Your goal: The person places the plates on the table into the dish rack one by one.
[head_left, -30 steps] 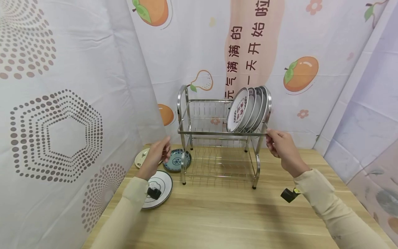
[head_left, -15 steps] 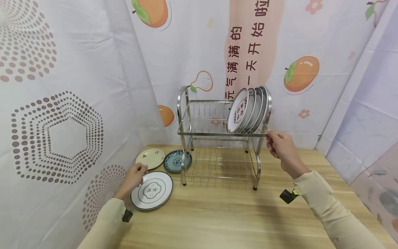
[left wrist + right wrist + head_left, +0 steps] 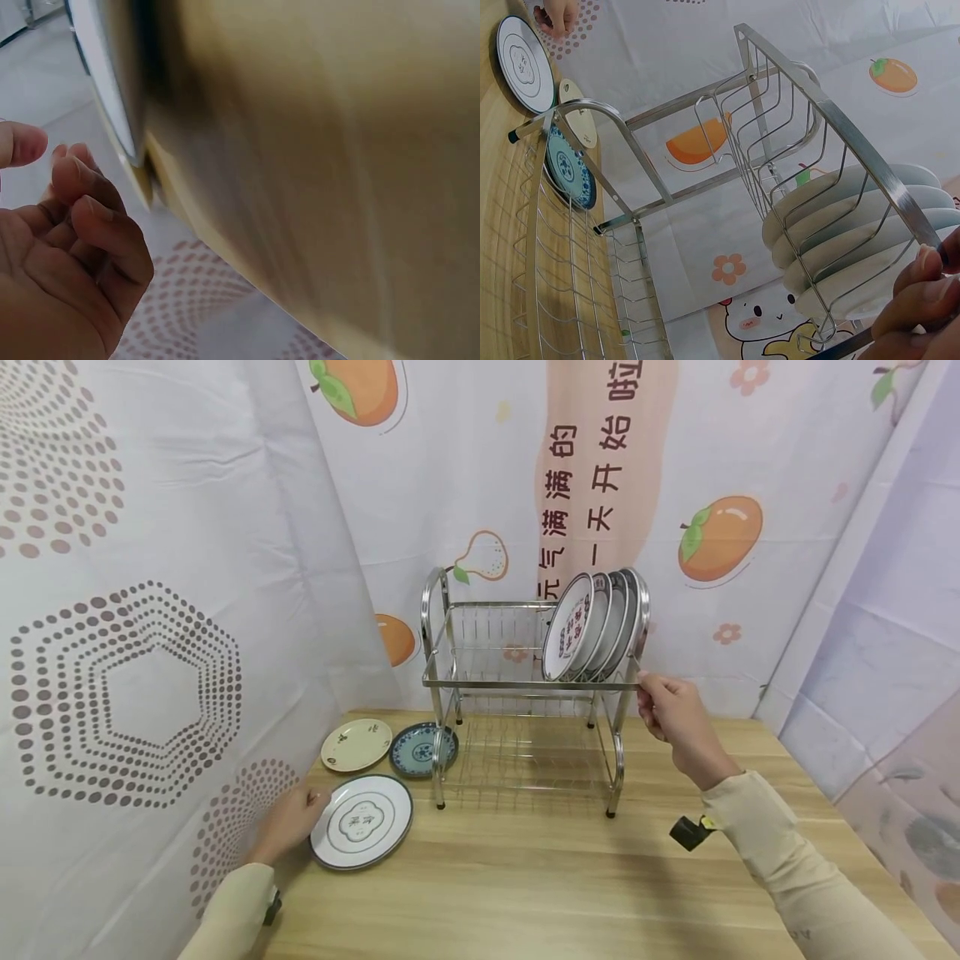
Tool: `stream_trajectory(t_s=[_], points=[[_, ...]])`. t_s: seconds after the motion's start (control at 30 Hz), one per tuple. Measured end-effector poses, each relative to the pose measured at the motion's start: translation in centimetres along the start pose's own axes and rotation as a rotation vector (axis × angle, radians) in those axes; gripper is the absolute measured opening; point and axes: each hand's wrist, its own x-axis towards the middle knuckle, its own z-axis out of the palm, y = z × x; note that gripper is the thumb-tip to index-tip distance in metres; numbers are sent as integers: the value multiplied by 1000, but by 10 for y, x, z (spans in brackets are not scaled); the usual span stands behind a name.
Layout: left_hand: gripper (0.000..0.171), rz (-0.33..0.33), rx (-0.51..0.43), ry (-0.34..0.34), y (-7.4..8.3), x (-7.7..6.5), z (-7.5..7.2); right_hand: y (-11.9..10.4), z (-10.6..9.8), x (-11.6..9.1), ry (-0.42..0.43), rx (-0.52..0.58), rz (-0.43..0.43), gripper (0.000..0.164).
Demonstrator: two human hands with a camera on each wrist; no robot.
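Note:
At the left edge of the table, my left hand (image 3: 288, 818) is just beside a white plate (image 3: 362, 821) with a dark rim. Its fingers are loosely curled and hold nothing; the left wrist view shows thumb and fingertips apart. My right hand (image 3: 678, 714) pinches the front right corner of the upper tier of a two-tier metal dish rack (image 3: 517, 684). Several white plates (image 3: 840, 232) with dark rims stand on edge at the right end of that tier. The front one has red lettering inside.
A cream plate (image 3: 357, 745) and a blue patterned plate (image 3: 420, 750) lie behind the white plate, left of the rack. Printed curtains (image 3: 315, 568) enclose the wooden table (image 3: 510, 885) at the back and sides.
My left hand has moved down and left, away from the rack, past the cream plate to the white plate's left side. My right hand has stayed on the rack's corner.

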Motion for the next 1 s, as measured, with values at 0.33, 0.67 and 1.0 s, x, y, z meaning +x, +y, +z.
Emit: stream_trajectory(t_s=[0.33, 0.67, 1.0], points=[[40, -27, 130, -51, -12, -11, 0, 1, -1, 0, 7, 17, 6, 44], [42, -54, 169, -87, -24, -13, 4, 1, -2, -1, 1, -2, 8, 45], [41, -145, 8, -213, -29, -13, 7, -1, 1, 1, -9, -25, 2, 44]])
